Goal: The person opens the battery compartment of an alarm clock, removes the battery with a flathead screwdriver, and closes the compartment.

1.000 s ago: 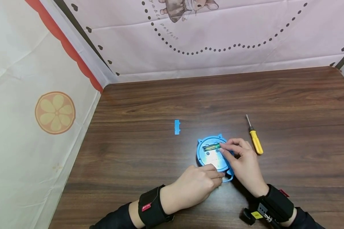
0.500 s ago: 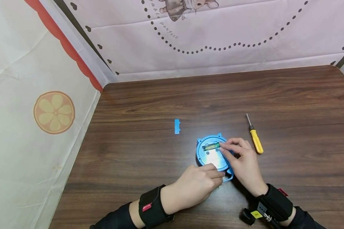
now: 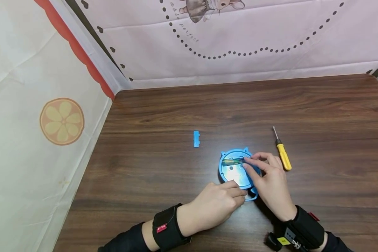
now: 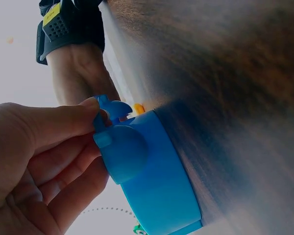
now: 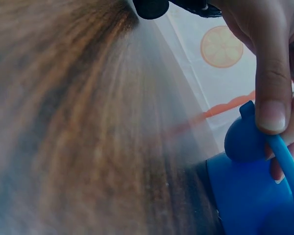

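A round blue device (image 3: 236,171) lies back-up on the wooden table (image 3: 163,105). Its battery slot is uncovered, with a green battery (image 3: 232,161) lying in it. My right hand (image 3: 246,162) pinches the battery's right end with forefinger and thumb. Fingers of my left hand (image 3: 240,193) curl round the device's near edge and its blue loop (image 3: 253,196). The left wrist view shows the left hand's fingers (image 4: 59,125) on the blue device (image 4: 152,181). In the right wrist view a fingertip (image 5: 270,112) presses on the blue loop (image 5: 284,161).
A small blue battery cover (image 3: 196,139) lies loose on the table to the device's far left. A yellow-handled screwdriver (image 3: 283,155) lies just right of my right hand. Printed fabric walls close off the table's left and back sides.
Both hands stay on the device. The right fingers have shifted slightly on the battery, which now lies a little lower in its slot. The view has drifted a little.
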`<state>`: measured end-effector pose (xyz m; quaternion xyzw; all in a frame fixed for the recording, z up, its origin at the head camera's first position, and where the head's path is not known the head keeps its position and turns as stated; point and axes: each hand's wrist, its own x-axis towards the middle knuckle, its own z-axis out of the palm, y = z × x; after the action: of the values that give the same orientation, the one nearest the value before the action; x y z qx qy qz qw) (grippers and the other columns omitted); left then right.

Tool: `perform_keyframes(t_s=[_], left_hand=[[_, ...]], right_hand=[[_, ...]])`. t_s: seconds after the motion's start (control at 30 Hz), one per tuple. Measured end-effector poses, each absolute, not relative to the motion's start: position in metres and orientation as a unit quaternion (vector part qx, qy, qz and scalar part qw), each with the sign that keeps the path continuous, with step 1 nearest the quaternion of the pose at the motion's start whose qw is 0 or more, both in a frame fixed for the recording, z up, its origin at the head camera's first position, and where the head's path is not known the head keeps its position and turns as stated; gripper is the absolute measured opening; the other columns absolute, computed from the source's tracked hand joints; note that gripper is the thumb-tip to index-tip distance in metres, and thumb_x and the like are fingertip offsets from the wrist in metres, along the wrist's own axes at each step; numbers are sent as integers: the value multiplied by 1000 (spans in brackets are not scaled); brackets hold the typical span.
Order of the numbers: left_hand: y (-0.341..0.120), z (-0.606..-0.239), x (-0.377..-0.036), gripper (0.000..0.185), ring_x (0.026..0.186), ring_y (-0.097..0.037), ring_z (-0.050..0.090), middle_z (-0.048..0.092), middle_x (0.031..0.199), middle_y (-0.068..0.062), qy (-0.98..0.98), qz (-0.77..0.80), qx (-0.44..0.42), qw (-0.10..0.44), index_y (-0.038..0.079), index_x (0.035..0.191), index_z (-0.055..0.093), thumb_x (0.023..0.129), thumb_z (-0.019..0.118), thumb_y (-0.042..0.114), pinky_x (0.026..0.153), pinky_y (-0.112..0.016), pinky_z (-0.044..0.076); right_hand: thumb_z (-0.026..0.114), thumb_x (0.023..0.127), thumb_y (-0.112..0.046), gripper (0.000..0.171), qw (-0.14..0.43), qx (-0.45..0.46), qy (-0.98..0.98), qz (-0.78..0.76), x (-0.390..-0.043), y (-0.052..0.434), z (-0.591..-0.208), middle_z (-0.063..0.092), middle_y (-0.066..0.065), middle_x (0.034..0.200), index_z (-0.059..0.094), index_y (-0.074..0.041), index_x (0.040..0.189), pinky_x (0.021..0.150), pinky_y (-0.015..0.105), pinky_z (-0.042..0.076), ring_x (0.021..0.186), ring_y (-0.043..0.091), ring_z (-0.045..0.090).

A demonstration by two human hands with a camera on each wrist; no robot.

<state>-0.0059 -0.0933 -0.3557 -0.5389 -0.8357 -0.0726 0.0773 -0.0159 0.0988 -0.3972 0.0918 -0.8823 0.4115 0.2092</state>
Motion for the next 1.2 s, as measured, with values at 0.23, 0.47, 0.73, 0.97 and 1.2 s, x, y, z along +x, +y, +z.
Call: perform_keyframes(t_s=[0.23,0.47,0.73,0.97,1.2], left_hand=[[-94,-355,-7,20,110,-3,60,72,116,10,-836,-77,-539,71,19,115,77,101,63,21,79,-12,51],[-99,-358,-9,18,110,-4,60,73,111,10,-831,-82,-545,75,18,112,77,101,64,21,81,-13,51],[-100,-359,-8,17,114,-2,58,72,113,13,-830,-64,-548,84,21,110,78,101,63,22,81,-12,50],[-100,-357,-7,18,113,-2,58,72,113,14,-831,-62,-546,81,22,110,78,101,63,22,80,-12,50],[-101,-356,-8,19,113,-4,59,73,113,10,-828,-86,-551,65,19,114,77,102,62,20,86,-13,49]], right_hand=[[79,85,0,18,177,131,-891,398,-23,102,-391,64,10,105,79,-4,103,82,36,31,98,26,50],[82,86,-20,27,153,205,-913,317,-38,95,-378,65,6,106,77,-13,111,88,50,26,100,27,50],[78,90,-26,28,127,237,-924,271,-40,84,-375,63,1,104,74,-17,116,91,51,23,96,22,51],[80,88,-23,23,147,243,-921,268,-40,86,-372,67,1,101,75,-16,109,87,50,25,94,24,55],[79,89,-21,19,108,211,-930,282,-41,92,-358,73,2,96,75,-12,105,89,49,35,86,22,63]])
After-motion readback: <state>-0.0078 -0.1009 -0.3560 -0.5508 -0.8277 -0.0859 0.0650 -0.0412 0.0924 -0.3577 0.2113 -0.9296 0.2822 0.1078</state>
